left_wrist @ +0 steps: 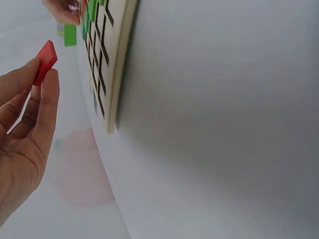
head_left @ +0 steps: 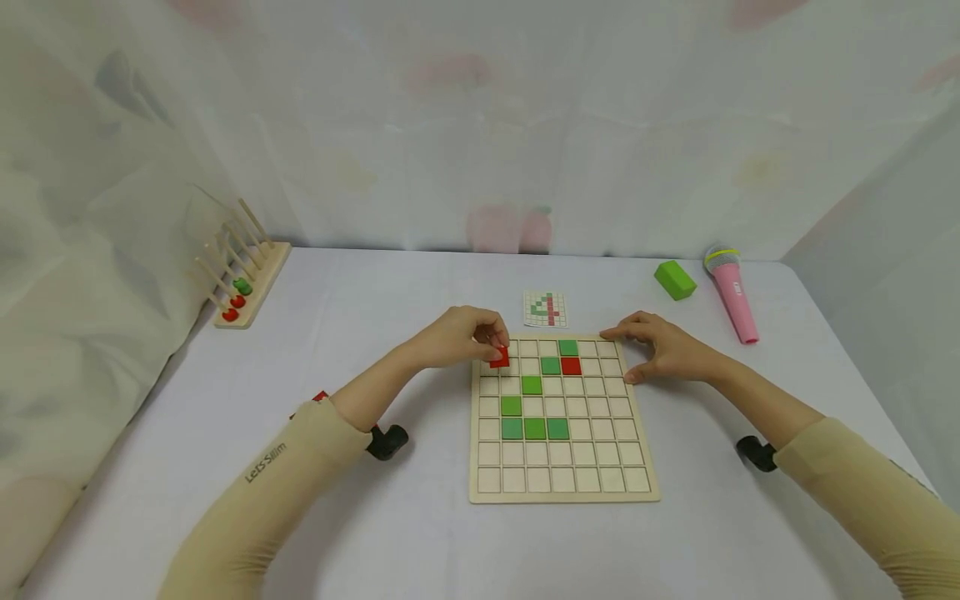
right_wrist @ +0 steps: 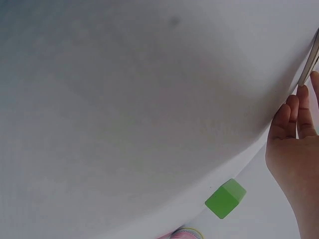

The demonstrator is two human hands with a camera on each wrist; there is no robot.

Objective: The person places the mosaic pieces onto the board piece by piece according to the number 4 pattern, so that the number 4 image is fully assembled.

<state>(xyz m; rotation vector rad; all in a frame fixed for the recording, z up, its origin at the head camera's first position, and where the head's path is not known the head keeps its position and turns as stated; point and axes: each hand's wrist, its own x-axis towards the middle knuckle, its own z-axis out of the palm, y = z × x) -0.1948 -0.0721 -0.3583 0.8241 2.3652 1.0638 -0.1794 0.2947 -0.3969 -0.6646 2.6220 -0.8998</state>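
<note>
My left hand [head_left: 467, 337] pinches a red square tile [head_left: 499, 358] between thumb and fingers, above the upper left squares of a wooden grid board [head_left: 562, 502]. In the left wrist view the tile [left_wrist: 46, 62] is held up clear of the board's edge. Several green tiles [head_left: 535, 428] and one red tile [head_left: 571, 366] lie in the board's squares. At the board's upper right edge, my right hand [head_left: 667, 348] rests with its fingers and thumb spread, touching the rim. A small pattern card [head_left: 546, 309] with green and red squares lies just behind the board.
A green block [head_left: 675, 280] and a pink toy microphone [head_left: 733, 296] lie at the back right. At the back left stands a wooden peg stand [head_left: 255, 292] with red and green beads. Red pieces [head_left: 320, 396] show partly behind my left forearm.
</note>
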